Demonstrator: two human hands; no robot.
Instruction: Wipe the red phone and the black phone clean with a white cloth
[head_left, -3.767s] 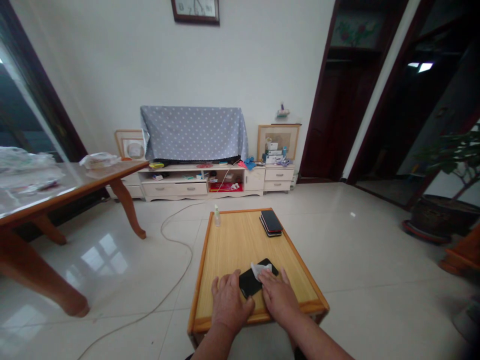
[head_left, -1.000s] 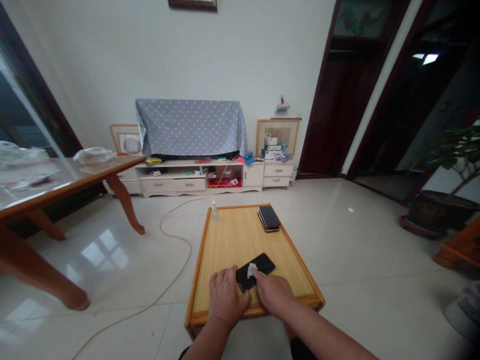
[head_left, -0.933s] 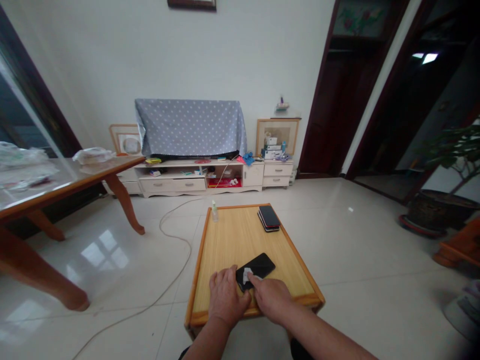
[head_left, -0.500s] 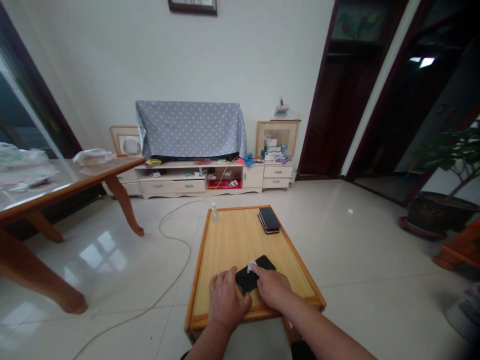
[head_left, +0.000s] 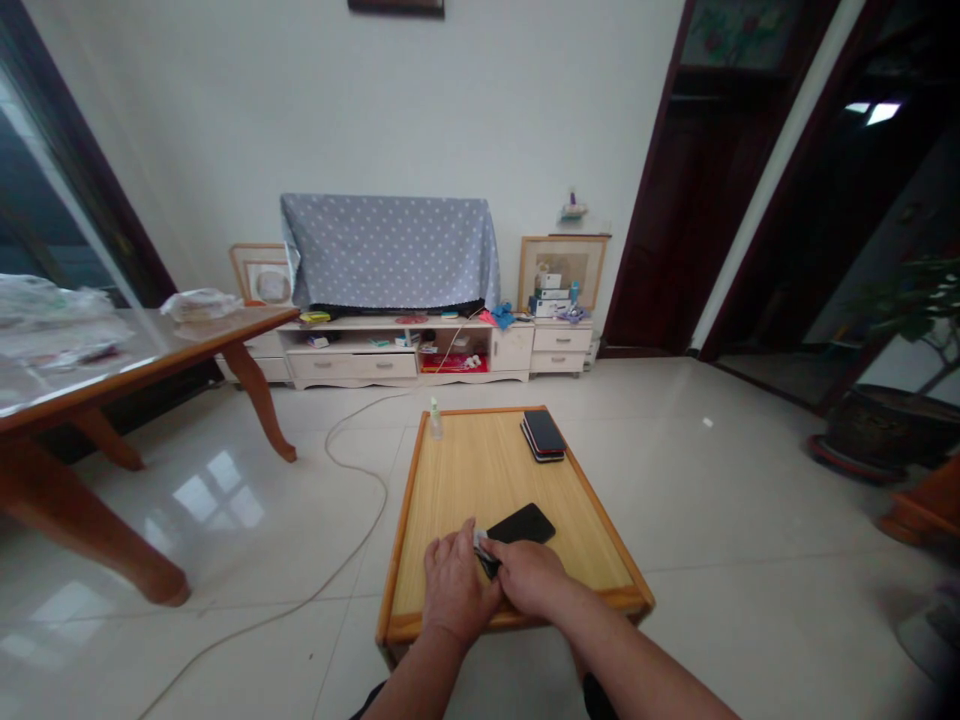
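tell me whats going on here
A person's right hand holds a white cloth at the left end of a black phone lying on a low wooden table. The left hand rests against that end. At the table's far end are a stack of phones on the right and a clear bottle on the left.

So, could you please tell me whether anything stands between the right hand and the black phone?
Only the white cloth at the fingertips of the right hand, by the left end of the black phone; nothing else visible does. The left hand is beside that end.
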